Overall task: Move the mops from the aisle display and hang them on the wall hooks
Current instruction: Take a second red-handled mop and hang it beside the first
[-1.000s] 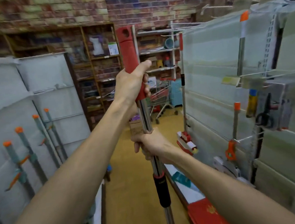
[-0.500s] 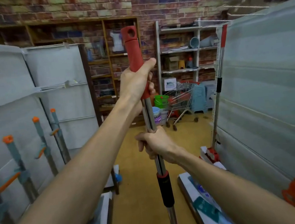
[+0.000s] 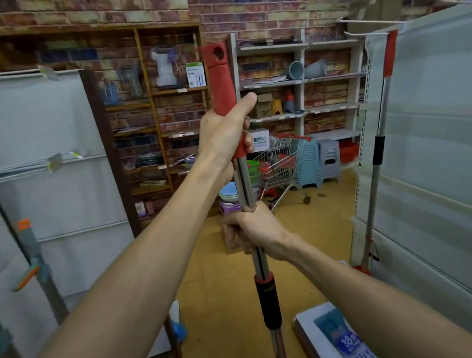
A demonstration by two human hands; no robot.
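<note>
Since half a second ago the view has swung a little to the left: the second red-topped mop (image 3: 384, 136) leaning on the right-hand grey panel (image 3: 445, 129) now sits nearer the right edge, the orange-clipped pole seen low on the right is gone from sight, and fewer of the grey poles with orange clips (image 3: 35, 263) show along the left panel. The grip on the carried mop looks unchanged.

The mop (image 3: 244, 183) stands nearly upright in the middle of the aisle, its head out of frame below. The left hand (image 3: 223, 135) is clamped around the lower part of the red grip (image 3: 220, 82), thumb pressed up along it, with the hanging hole at the top of the grip free above the fist. The right hand (image 3: 254, 230) is closed around the bare metal shaft lower down, just above the red ring and black collar (image 3: 269, 302). Both arms reach forward.

Beyond the hands lie the yellow floor (image 3: 210, 271), a wire shopping cart (image 3: 280, 158) and stacked stools by the back shelves; a boxed item (image 3: 322, 337) at bottom right may be packaged mop stock, though its print is too blurred to read.
</note>
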